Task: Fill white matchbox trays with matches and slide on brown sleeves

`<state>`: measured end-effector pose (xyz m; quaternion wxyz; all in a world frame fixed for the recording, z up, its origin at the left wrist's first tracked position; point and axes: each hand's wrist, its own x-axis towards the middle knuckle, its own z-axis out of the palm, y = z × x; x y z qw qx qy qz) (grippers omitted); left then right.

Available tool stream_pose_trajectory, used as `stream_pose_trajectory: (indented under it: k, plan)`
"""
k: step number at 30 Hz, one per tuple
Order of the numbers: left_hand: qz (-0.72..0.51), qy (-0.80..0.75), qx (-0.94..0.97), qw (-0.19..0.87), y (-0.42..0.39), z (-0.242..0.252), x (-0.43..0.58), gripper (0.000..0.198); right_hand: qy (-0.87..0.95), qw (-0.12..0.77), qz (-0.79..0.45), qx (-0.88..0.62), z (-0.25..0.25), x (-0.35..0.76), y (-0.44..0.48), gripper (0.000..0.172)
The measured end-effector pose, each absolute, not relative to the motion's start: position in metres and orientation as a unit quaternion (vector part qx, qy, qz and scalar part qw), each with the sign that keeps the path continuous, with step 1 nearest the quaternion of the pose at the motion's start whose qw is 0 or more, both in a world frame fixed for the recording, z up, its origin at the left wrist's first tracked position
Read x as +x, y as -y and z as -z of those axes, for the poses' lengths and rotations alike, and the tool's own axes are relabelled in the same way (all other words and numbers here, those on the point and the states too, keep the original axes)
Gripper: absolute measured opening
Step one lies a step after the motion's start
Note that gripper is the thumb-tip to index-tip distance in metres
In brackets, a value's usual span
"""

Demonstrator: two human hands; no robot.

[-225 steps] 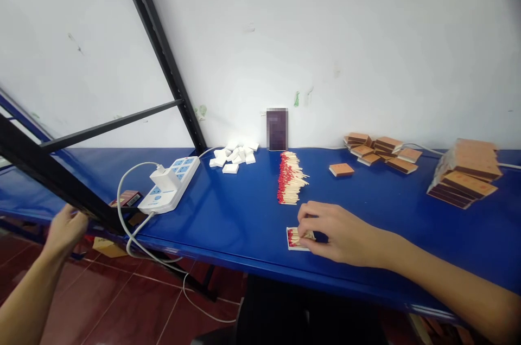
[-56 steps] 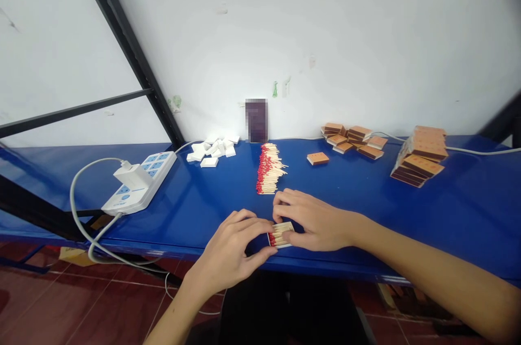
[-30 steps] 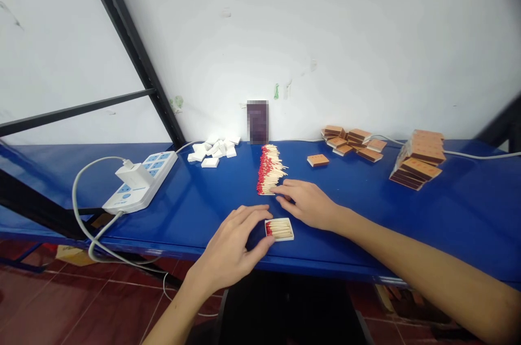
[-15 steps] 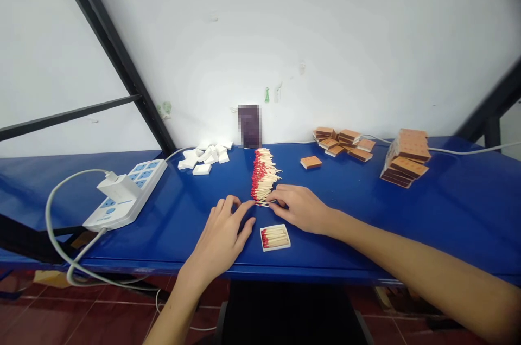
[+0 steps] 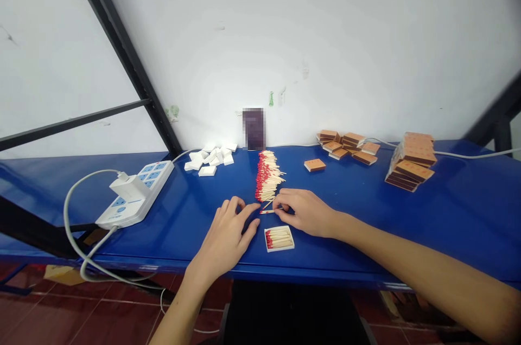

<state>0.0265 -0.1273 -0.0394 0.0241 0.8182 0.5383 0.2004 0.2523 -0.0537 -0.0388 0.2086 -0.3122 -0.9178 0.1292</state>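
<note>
A small white tray of red-tipped matches lies near the front edge of the blue table. Just behind it stands a long pile of loose matches. My right hand pinches a few matches pulled out of the pile's near end, with their red tips pointing left. My left hand rests flat on the table to the left of the tray, fingers spread, its fingertips close to those red tips.
A white power strip with a plug and grey cable lies at the left. White inner trays sit at the back, brown box sleeves and a taller stack at the right. A black frame post slants behind.
My left hand let go of the tray and slid left onto the table. My right hand went from the tray to the pile and drew a few matches towards me.
</note>
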Motion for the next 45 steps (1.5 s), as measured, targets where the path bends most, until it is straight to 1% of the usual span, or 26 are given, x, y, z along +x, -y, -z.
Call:
stream_pose_trajectory:
  k: [5,10,17,22,31,37,45]
  plan:
    - [-0.204,-0.534,0.820,0.035,0.127,0.039,0.027,0.033,0.911,0.225,-0.131,-0.320,0.037,0.247,0.054,0.010]
    - [-0.210,-0.535,0.817,0.048,0.126,0.040,0.027,0.032,0.910,0.222,-0.134,-0.322,0.036,0.242,0.054,0.011]
    - [-0.211,-0.525,0.824,0.031,0.126,0.040,0.026,0.035,0.902,0.223,-0.127,-0.348,0.035,0.247,0.053,0.016]
    - [-0.197,-0.519,0.832,0.017,0.127,0.039,0.027,0.038,0.892,0.223,-0.114,-0.376,0.036,0.245,0.047,0.013]
    - [-0.187,-0.533,0.825,0.032,0.127,0.039,0.027,0.037,0.912,0.192,-0.101,-0.348,0.034,0.241,0.036,0.009]
    - [-0.182,-0.535,0.824,0.034,0.127,0.040,0.027,0.036,0.917,0.177,-0.104,-0.343,0.031,0.241,0.037,0.010]
    - [-0.170,-0.536,0.826,0.024,0.128,0.039,0.027,0.039,0.921,0.123,-0.147,-0.338,0.021,0.243,0.033,0.009]
